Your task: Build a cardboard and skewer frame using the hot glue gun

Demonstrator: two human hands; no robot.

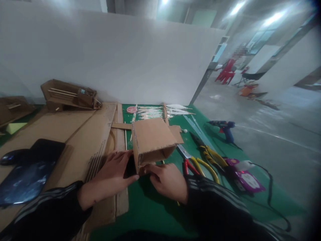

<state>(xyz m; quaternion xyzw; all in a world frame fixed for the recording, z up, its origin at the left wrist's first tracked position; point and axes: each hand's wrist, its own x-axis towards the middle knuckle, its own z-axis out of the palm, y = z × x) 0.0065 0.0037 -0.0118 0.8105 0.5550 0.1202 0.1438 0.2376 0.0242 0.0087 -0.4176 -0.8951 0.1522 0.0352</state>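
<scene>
Black sleeves (215, 204) | cardboard box (154, 135) ahead | left hand (110, 177) wide beside it | right hand (168, 180) narrow at its lower edge, grip unclear

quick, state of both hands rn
Left hand: open, against or beside the cardboard box.
Right hand: fingers curled at its lower edge; grip can't be told.
</scene>
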